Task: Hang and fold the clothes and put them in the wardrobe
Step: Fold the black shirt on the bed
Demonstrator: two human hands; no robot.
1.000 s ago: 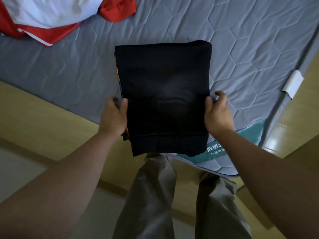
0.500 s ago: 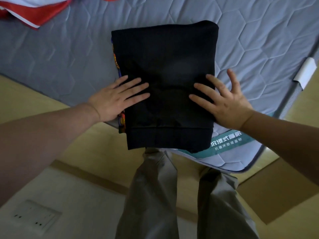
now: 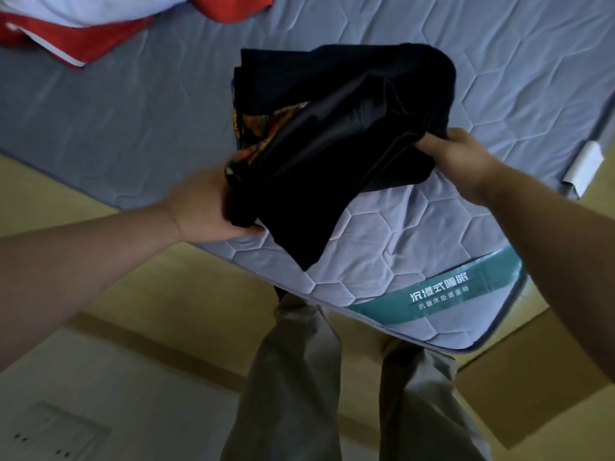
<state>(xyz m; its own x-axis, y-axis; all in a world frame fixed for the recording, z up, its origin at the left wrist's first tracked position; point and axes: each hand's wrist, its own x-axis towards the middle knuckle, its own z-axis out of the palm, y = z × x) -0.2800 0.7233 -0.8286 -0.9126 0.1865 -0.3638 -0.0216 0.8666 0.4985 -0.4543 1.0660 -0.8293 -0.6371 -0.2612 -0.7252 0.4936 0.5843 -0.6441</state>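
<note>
Grey quilted mattress (image 3: 133,128) filled most of my view, its cover stitched in hexagons and piped along the near edge. Beneath it ran the tan wooden frame (image 3: 166,294), smooth and flat, with a pale floor at lower left carrying a socket (image 3: 56,437). Khaki trousers (image 3: 293,377) stood against the frame at the mattress corner.

Over that corner I saw the black garment (image 3: 332,161), a soft, faintly shiny cloth, bunched and creased into loose folds. One pointed corner hung toward the near edge. A bright orange and yellow print (image 3: 263,128) showed between its layers on the left. I could not tell whether its far part rested on the mattress.

Red and white clothes (image 3: 83,31) lay heaped at the far left, well apart from the garment.

The left hand (image 3: 206,207) gripped the garment's lower left edge, thumb underneath, fingers buried in cloth. The right hand (image 3: 459,158) pinched the right edge, fingers curled tight round a gathered fold.

A teal band (image 3: 442,291) with white lettering crossed the mattress corner, and a white tag (image 3: 585,164) stuck out at the right edge. Bare quilting lay open left and right of the garment.
</note>
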